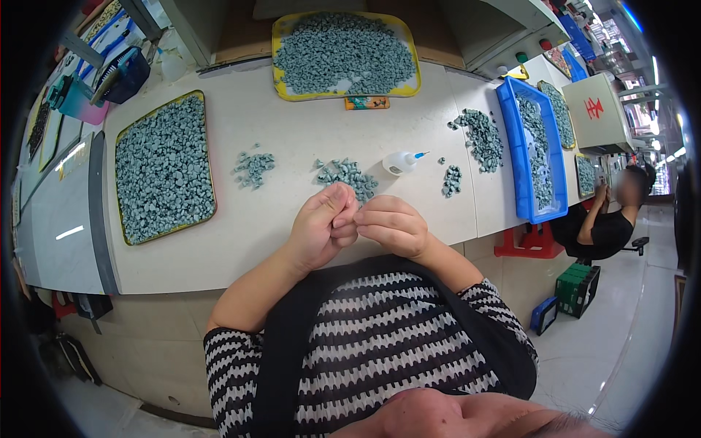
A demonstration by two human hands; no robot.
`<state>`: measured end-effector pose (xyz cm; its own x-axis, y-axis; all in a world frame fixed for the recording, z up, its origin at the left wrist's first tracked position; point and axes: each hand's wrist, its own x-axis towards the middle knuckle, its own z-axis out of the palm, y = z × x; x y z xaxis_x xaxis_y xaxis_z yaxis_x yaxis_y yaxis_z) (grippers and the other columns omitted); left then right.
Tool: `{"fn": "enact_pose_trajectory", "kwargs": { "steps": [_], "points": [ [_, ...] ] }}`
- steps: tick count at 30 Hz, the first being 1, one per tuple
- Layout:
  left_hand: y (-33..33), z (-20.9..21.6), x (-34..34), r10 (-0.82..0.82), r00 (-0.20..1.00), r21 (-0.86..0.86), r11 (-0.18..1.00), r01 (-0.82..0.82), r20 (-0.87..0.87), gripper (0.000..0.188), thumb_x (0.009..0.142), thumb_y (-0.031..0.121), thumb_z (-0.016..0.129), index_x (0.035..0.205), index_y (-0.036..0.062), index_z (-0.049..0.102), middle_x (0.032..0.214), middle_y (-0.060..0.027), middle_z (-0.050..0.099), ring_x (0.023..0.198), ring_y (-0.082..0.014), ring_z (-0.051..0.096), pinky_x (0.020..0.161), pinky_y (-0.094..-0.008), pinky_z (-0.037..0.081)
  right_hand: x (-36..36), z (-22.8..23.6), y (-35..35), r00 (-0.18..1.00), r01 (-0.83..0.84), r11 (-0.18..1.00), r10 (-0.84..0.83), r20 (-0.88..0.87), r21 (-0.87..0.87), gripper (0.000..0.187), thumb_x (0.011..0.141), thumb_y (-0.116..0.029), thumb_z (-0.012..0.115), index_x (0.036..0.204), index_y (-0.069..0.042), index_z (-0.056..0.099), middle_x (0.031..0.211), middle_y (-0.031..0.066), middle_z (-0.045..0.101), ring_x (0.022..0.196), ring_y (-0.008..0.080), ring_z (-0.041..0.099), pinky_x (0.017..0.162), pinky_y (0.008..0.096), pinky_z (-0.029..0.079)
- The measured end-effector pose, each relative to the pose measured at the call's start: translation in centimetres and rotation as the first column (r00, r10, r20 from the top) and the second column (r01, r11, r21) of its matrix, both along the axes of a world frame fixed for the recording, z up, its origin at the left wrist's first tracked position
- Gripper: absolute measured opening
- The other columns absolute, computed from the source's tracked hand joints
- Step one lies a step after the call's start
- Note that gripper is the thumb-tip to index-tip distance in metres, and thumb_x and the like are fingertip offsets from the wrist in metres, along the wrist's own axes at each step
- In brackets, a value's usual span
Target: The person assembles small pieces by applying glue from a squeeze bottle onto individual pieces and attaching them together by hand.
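My left hand (321,223) and my right hand (395,227) meet above the near part of the white table. Both are closed in a pinch, fingertips almost touching, and whatever they hold is too small or hidden to make out. Just beyond them lies a loose pile of small grey-green pieces (349,174), partly covered by my fingers. A white squeeze bottle (401,163) with a blue-based needle tip lies tilted to the right of that pile. A smaller cluster of the same pieces (254,167) is on the left.
Yellow-rimmed trays of grey-green pieces stand at the left (166,168) and far middle (343,55). An orange packet (367,104) touches the far tray. On the right are loose heaps (482,139) and a blue bin (537,150). Another person (610,215) sits beyond it.
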<state>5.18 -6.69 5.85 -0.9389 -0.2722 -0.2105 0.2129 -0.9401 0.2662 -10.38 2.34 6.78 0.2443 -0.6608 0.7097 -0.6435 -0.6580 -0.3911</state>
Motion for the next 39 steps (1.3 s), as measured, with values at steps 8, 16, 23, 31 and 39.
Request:
{"fn": "enact_pose_trajectory", "kwargs": {
  "steps": [8, 16, 23, 31, 39],
  "points": [
    [0.1, -0.1, -0.1, 0.008, 1.000, -0.002, 1.000, -0.008, 0.004, 0.025, 0.097, 0.031, 0.041, 0.085, 0.0088, 0.045, 0.063, 0.0024, 0.038, 0.048, -0.0050, 0.027, 0.043, -0.0194, 0.023, -0.1, 0.0, 0.1, 1.000, 0.015, 1.000, -0.015, 0.007, 0.011, 0.023, 0.067, 0.004, 0.068, 0.088, 0.001, 0.061, 0.096, 0.0131, 0.063, 0.084, 0.0272, 0.061, 0.070, 0.0348, 0.053],
    [0.5, -0.2, -0.9, 0.095, 0.995, -0.016, 0.995, -0.094, 0.039, 0.024, 0.099, 0.030, 0.036, 0.092, 0.0084, 0.045, 0.071, -0.0009, 0.040, 0.056, -0.0081, 0.033, 0.048, -0.0215, 0.027, -0.4, 0.0, 0.2, 0.978, 0.174, 0.985, -0.174, 0.118, 0.009, 0.021, 0.073, 0.008, 0.063, 0.092, 0.000, 0.059, 0.086, 0.0121, 0.061, 0.078, 0.0260, 0.060, 0.065, 0.0331, 0.050],
    [-0.1, -0.1, -1.3, 0.157, 0.963, 0.063, 0.983, -0.175, 0.217, 0.014, 0.097, 0.015, 0.033, 0.096, 0.0061, 0.043, 0.077, -0.0022, 0.043, 0.059, -0.0102, 0.035, 0.050, -0.0229, 0.030, -4.4, -1.9, 3.7, 0.862, 0.484, 0.873, -0.488, 0.136, 0.063, 0.014, 0.083, 0.007, 0.050, 0.096, 0.001, 0.055, 0.081, 0.0121, 0.055, 0.067, 0.0183, 0.050, 0.062, 0.0262, 0.043],
    [0.3, -1.0, -1.2, 0.180, 0.967, -0.074, 0.983, -0.170, 0.177, 0.020, 0.095, 0.018, 0.047, 0.101, 0.0000, 0.053, 0.080, -0.0012, 0.046, 0.060, -0.0057, 0.034, 0.048, -0.0203, 0.028, -4.5, -1.4, 1.8, 0.732, 0.478, 0.650, -0.667, 0.141, 0.591, 0.050, 0.078, 0.004, 0.054, 0.126, 0.000, 0.039, 0.123, 0.0127, 0.047, 0.112, 0.0198, 0.048, 0.093, 0.0310, 0.040],
    [0.6, -0.4, -1.6, 0.153, 0.974, -0.034, 0.988, -0.150, 0.167, 0.020, 0.093, 0.019, 0.051, 0.101, 0.0017, 0.057, 0.083, -0.0011, 0.049, 0.060, -0.0057, 0.036, 0.051, -0.0196, 0.031, -4.3, -3.0, 1.9, 0.722, 0.301, 0.674, -0.623, 0.300, 0.675, 0.037, 0.080, 0.000, 0.062, 0.114, -0.001, 0.046, 0.111, 0.0129, 0.057, 0.100, 0.0206, 0.056, 0.088, 0.0307, 0.042]
  ]
}}
